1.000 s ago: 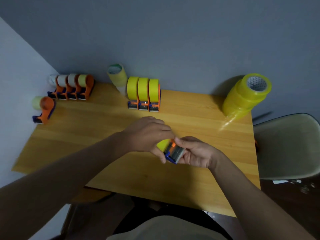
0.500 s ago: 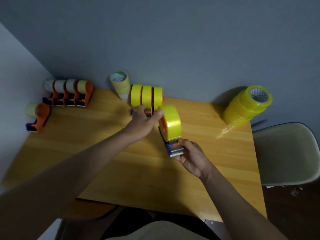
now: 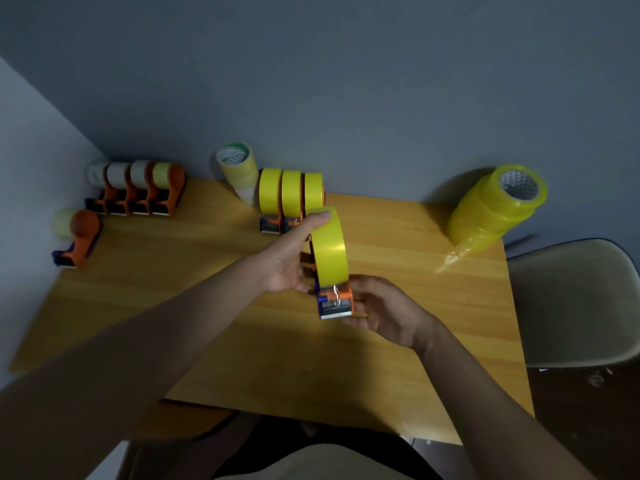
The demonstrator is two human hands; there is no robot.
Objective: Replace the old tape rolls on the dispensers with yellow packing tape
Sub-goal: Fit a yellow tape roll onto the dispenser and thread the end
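An orange dispenser [image 3: 334, 301] loaded with a yellow tape roll [image 3: 329, 249] is held above the middle of the wooden table [image 3: 207, 271]. My left hand [image 3: 294, 258] grips the roll from the left, thumb over its top. My right hand [image 3: 377, 306] grips the dispenser's cutter end from the right. Three dispensers with yellow rolls [image 3: 291, 199] stand in a row at the back. Several dispensers with old pale rolls [image 3: 138, 188] line the back left corner, and one more old-roll dispenser [image 3: 78, 233] stands at the left edge.
A wrapped stack of new yellow rolls [image 3: 495, 209] lies tilted at the back right. A stack of pale rolls [image 3: 239, 171] leans by the wall behind the yellow row. A pale chair [image 3: 571, 299] stands right of the table. Walls close the back and left.
The loaded dispenser rose from low near the table's middle, turned roll-up and went toward the yellow row. My left hand shifted from covering it to gripping the roll's side.
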